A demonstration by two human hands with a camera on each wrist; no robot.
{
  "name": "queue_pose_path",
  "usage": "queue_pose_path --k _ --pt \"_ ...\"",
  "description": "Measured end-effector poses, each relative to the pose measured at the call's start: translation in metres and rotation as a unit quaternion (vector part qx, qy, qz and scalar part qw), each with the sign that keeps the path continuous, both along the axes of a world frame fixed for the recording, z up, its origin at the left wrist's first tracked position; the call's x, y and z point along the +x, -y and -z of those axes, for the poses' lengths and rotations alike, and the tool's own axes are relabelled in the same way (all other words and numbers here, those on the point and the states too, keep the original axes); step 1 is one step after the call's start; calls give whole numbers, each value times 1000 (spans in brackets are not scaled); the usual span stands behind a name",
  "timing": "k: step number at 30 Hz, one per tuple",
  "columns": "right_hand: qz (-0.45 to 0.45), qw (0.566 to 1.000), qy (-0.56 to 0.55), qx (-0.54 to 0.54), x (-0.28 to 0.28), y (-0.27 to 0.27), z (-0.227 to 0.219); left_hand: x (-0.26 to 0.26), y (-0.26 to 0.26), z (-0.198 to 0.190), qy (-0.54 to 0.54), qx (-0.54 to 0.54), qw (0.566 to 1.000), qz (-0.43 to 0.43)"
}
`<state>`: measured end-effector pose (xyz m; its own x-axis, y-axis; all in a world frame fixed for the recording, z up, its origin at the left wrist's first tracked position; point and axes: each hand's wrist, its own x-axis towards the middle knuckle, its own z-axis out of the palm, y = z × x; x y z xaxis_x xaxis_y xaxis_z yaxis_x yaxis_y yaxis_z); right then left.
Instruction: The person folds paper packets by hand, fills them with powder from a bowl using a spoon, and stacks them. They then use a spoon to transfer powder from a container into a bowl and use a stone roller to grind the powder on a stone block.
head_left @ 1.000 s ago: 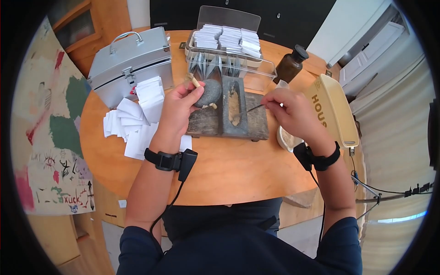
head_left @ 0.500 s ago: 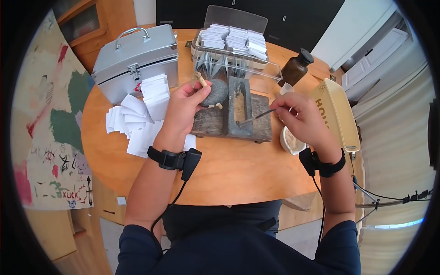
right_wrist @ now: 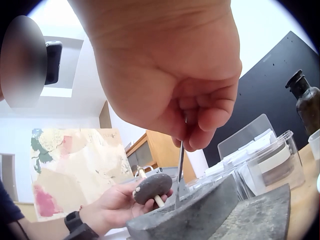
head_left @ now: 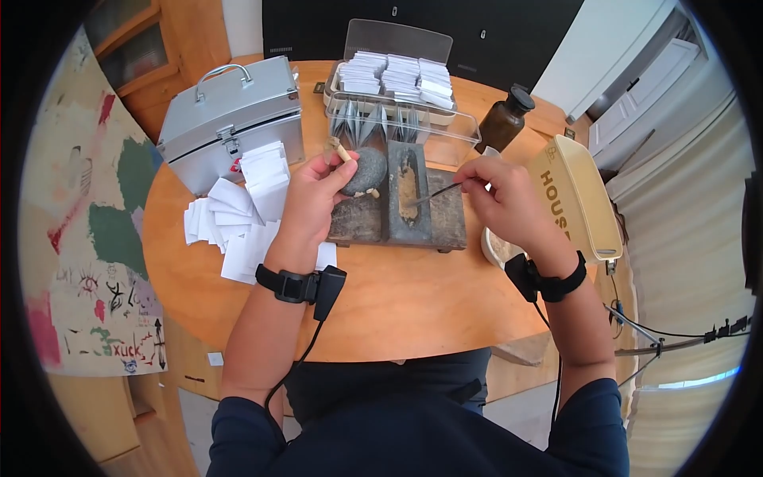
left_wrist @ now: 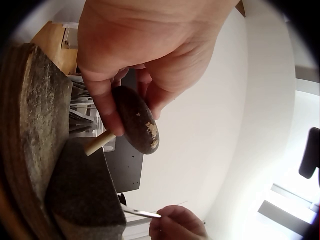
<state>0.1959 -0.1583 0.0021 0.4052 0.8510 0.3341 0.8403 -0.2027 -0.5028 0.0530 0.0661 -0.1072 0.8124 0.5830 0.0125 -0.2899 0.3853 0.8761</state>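
Note:
My left hand (head_left: 315, 191) grips a dark round stone disc (head_left: 366, 172) with a pale wooden handle through its middle, left of a grey stone trough (head_left: 395, 222). Pale crumbs cling to the disc (left_wrist: 135, 120) in the left wrist view. My right hand (head_left: 502, 196) pinches a thin metal tool (head_left: 442, 191), whose flat end is in the tan powder (head_left: 408, 191) in the trough. In the right wrist view the tool (right_wrist: 180, 170) points down into the trough (right_wrist: 200, 210). The trough stands on a worn wooden board (head_left: 358, 219).
A silver case (head_left: 230, 119) and white paper packets (head_left: 265, 179) lie at the left. Behind the trough is a clear box of packets (head_left: 397, 79). A brown bottle (head_left: 504, 119), a white bowl (head_left: 494, 248) and a yellow bin (head_left: 568, 187) stand at the right.
The tool's tip has moved along the trough, away from its near end, with my right hand. My left hand still holds the disc beside the trough. The head view has shifted slightly.

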Motion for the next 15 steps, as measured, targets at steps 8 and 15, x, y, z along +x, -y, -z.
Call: queue_pose_path --k 8,15 --pt "-1 1000 -10 18 -7 -4 -3 1 -1 3 -8 12 1000 0" --pt "19 999 42 26 1 -8 1 2 -3 4 -19 7 1000 -12"
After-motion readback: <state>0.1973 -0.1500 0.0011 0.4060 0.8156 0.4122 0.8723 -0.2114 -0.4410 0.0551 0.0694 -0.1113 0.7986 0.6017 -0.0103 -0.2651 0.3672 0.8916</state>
